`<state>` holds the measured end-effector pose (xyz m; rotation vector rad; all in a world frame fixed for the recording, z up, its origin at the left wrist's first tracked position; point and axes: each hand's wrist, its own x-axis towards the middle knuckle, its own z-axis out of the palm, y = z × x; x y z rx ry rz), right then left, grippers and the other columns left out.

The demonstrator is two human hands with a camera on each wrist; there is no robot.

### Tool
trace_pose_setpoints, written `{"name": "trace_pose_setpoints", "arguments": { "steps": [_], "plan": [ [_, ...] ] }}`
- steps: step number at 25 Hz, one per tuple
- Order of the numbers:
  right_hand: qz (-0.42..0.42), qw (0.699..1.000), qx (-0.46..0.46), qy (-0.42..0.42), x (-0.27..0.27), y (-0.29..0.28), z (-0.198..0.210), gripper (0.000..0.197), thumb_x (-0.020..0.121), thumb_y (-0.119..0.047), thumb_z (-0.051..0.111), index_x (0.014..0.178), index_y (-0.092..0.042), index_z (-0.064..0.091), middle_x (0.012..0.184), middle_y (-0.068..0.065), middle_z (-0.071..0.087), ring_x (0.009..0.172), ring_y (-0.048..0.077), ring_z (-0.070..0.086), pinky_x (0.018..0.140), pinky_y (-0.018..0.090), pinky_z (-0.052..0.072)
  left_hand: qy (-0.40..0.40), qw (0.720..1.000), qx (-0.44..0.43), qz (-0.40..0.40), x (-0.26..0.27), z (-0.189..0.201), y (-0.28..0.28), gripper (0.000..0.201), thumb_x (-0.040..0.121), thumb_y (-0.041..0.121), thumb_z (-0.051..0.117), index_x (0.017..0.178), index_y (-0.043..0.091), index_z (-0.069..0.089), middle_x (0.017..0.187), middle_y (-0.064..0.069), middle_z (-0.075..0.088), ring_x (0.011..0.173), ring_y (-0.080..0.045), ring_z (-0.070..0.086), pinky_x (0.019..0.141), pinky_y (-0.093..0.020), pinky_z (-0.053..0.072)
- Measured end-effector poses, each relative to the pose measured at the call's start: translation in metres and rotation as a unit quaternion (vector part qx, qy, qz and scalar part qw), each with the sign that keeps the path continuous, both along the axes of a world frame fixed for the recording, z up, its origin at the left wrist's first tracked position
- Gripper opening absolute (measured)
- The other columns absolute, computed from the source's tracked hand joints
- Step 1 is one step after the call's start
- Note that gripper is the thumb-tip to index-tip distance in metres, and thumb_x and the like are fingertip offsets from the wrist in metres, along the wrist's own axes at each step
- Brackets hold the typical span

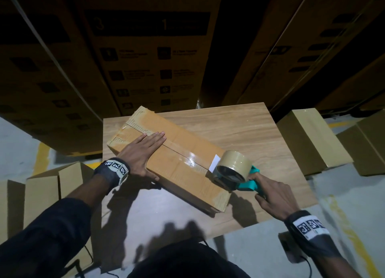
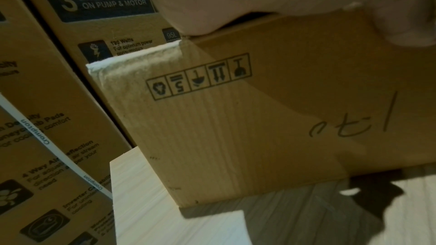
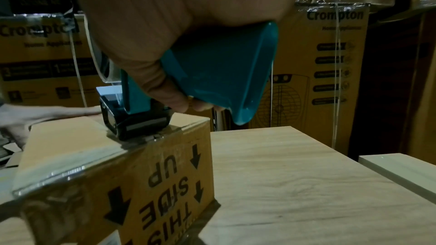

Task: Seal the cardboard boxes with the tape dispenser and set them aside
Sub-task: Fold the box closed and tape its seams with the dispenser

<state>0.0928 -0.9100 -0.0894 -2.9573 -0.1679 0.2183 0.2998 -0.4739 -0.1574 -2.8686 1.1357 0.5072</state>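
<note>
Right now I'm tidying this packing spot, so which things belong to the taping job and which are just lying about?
In the job:
- cardboard box on the table
- tape dispenser
- left hand flat on the box
- right hand gripping the dispenser

Lying about:
- smaller boxes on the floor
- large printed cartons behind

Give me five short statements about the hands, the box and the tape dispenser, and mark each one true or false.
1. The left hand lies flat on top of the cardboard box. True.
2. The right hand is empty. False: it grips the tape dispenser.
3. The dispenser sits at the box's near end. True.
4. The box stands on the floor. False: it rests on the wooden table.
5. The dispenser's handle is red. False: it is teal.
</note>
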Motion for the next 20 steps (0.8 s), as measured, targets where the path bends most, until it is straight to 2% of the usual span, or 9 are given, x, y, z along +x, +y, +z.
{"name": "trace_pose_setpoints", "arguments": {
  "steps": [11,16,20],
  "plan": [
    [0.013,1.0,0.0,-0.018,-0.002,-0.003,-0.013,0.068,0.073,-0.021,0.08,0.122,-0.042,0.04,0.109,-0.007,0.073,0.069,0.022,0.068,0.055,0.042,0.057,0.004,1.0,-0.004,-0.012,-0.015,0.008,-0.016,0.148,0.058,0.108,0.037,0.159,0.018,-0.022,0.167,-0.003,-0.028,0.156,-0.02,-0.02,0.126,-0.045,-0.013],
    [0.011,1.0,0.012,-0.016,-0.004,-0.005,-0.016,0.067,0.074,-0.022,0.079,0.124,-0.043,0.039,0.109,-0.007,0.073,0.069,0.022,0.068,0.057,0.041,0.057,0.016,0.997,-0.013,-0.07,-0.055,0.005,-0.085,0.144,0.063,0.108,0.032,0.16,0.016,-0.022,0.166,-0.005,-0.03,0.154,-0.02,-0.025,0.124,-0.043,-0.018],
    [0.013,1.0,0.015,-0.018,-0.004,-0.004,-0.014,0.067,0.075,-0.02,0.08,0.123,-0.043,0.039,0.106,-0.008,0.072,0.066,0.017,0.064,0.056,0.038,0.056,0.023,0.992,-0.035,-0.12,-0.087,0.004,-0.145,0.144,0.062,0.106,0.039,0.162,0.016,-0.013,0.166,-0.01,-0.022,0.156,-0.022,-0.02,0.127,-0.045,-0.012]
  ]
}}
